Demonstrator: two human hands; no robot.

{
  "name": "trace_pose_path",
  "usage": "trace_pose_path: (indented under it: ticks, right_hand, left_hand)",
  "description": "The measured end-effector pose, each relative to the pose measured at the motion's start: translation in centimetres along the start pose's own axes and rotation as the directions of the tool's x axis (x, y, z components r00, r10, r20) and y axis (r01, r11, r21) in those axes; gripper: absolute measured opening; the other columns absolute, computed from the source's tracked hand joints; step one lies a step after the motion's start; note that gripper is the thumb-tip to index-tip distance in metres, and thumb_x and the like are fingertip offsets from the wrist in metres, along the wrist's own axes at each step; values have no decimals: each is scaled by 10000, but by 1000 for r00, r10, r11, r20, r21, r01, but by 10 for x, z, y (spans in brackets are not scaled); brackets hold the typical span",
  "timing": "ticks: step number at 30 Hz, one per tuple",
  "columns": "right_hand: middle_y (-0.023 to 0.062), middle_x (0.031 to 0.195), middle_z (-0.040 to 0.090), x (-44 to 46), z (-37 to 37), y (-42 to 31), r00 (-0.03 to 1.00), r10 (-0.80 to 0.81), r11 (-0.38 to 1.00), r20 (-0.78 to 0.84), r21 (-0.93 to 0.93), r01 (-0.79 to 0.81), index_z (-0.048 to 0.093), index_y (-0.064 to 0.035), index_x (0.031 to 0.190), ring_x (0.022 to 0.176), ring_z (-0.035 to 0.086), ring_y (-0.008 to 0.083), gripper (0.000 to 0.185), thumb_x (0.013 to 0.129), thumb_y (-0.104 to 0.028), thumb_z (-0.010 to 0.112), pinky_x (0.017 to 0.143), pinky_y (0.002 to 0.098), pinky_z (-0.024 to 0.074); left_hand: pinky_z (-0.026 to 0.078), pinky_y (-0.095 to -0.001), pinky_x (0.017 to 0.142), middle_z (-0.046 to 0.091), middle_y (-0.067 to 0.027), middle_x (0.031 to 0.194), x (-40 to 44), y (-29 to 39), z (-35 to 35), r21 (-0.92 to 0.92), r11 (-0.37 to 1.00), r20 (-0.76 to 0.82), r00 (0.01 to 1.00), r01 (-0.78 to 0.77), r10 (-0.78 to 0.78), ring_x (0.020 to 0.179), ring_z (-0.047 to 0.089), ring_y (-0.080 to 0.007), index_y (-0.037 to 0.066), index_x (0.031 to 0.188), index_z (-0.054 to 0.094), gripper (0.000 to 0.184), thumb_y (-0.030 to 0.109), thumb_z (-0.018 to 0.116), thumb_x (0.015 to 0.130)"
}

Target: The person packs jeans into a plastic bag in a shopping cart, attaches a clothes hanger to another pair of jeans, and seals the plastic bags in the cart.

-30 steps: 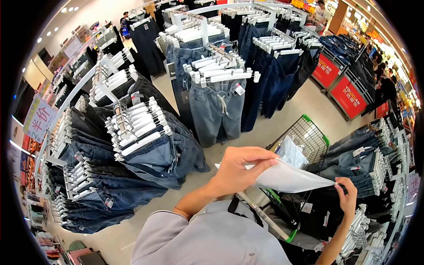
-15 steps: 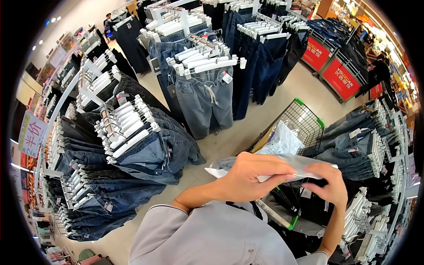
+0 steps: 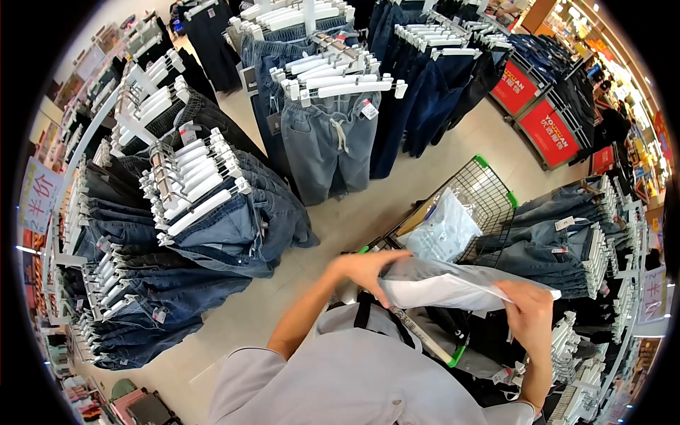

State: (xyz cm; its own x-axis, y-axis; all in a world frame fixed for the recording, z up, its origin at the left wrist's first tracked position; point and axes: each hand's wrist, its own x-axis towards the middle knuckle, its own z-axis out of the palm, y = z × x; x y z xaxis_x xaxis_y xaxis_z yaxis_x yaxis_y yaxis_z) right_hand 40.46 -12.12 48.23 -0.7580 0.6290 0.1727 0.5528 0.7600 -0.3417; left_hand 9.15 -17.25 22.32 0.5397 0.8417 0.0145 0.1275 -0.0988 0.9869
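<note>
A flat plastic packet [image 3: 446,292], clear along its upper part and white below, is held in the air between the two hands, above the handle [image 3: 428,338] of a green-cornered wire shopping cart [image 3: 482,161]. The left hand [image 3: 365,271] holds its left end with thumb and forefinger in a wide V, the other fingers hard to make out; the right hand [image 3: 530,312] is bent in a narrow grip near the other end, a pale corner poking out beyond it. The packet looks very light and limp, its film probably slippery and apt to crease, so a gentle pinch at both ends, thumbs on the near face, should keep it flat. Beyond it, a pale-blue wrapped bundle [image 3: 445,228] lies in the cart, beside hanging jeans [image 3: 549,244].
</note>
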Motion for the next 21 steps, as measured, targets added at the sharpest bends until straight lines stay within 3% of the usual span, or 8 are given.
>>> trace_pose_path:
  ticks: [5, 8, 9, 12, 16, 19, 20, 21]
  right_hand:
    - [175, 977, 753, 5, -5, 51, 994, 109, 993, 11, -51, -109, 740, 4, 1010, 854, 726, 346, 197, 828, 41, 675, 753, 377, 570]
    - [192, 973, 754, 0, -5, 88, 942, 337, 942, 11, -14, -336, 746, 15, 1032, 838, 737, 347, 156, 887, -5, 695, 744, 350, 568]
    - [195, 980, 754, -2, -5, 97, 922, 388, 922, 8, -11, -388, 746, 14, 1038, 846, 739, 348, 152, 898, -11, 693, 749, 349, 569]
    - [204, 987, 753, 1, -3, 105, 909, 417, 909, -14, 15, -417, 745, 13, 1041, 871, 740, 361, 143, 915, -39, 700, 762, 354, 569]
    - [224, 994, 742, 9, 12, 142, 935, 349, 927, -61, -126, -354, 740, 19, 1050, 875, 727, 386, 162, 930, -84, 702, 761, 396, 561]
    - [267, 807, 647, 36, 22, 180, 886, 465, 879, -5, -120, -462, 724, 26, 1004, 743, 651, 450, 195, 948, -158, 689, 631, 436, 498]
    - [262, 752, 617, 36, 33, 215, 875, 482, 862, 30, -194, -468, 720, 13, 960, 698, 628, 448, 207, 945, -191, 691, 599, 460, 470]
    - [257, 739, 614, 45, 46, 235, 880, 475, 874, 10, -123, -470, 713, 10, 921, 691, 623, 446, 218, 943, -206, 684, 597, 468, 461]
  left_hand:
    - [456, -384, 1095, 573, -200, 1438, 54, -71, 57, -64, 987, -98, 983, 149, -155, 1317, 567, -293, 0, 1514, 424, 1079, 330, 975, 648]
    - [503, -391, 1015, 684, -214, 1250, 79, -74, 72, -134, 983, -213, 965, 127, -153, 1172, 651, -288, -19, 1365, 574, 710, 294, 880, 806]
    - [503, -391, 1015, 684, -214, 1250, 91, -85, 81, -141, 982, -216, 964, 129, -158, 1172, 651, -288, -19, 1365, 574, 710, 294, 880, 806]
    - [529, -365, 899, 736, -153, 1104, 131, -112, 106, -287, 958, -310, 944, 17, -109, 1001, 669, -208, -2, 1252, 671, 481, 346, 768, 935]
    - [506, -344, 769, 733, -101, 981, 174, -139, 111, -377, 919, -293, 927, 112, -234, 848, 624, -139, 23, 1232, 690, 404, 360, 656, 1012]
    - [513, -364, 785, 744, -143, 1024, 204, -177, 118, -409, 879, -250, 896, 247, -368, 876, 659, -185, 28, 1199, 702, 385, 363, 625, 1026]
    - [524, -408, 839, 738, -213, 1086, 214, -184, 118, -353, 899, -288, 884, 260, -369, 958, 702, -289, 6, 1178, 697, 475, 442, 596, 1020]
    - [524, -408, 839, 738, -213, 1086, 223, -196, 119, -350, 898, -270, 890, 266, -368, 958, 702, -289, 6, 1178, 697, 475, 442, 596, 1020]
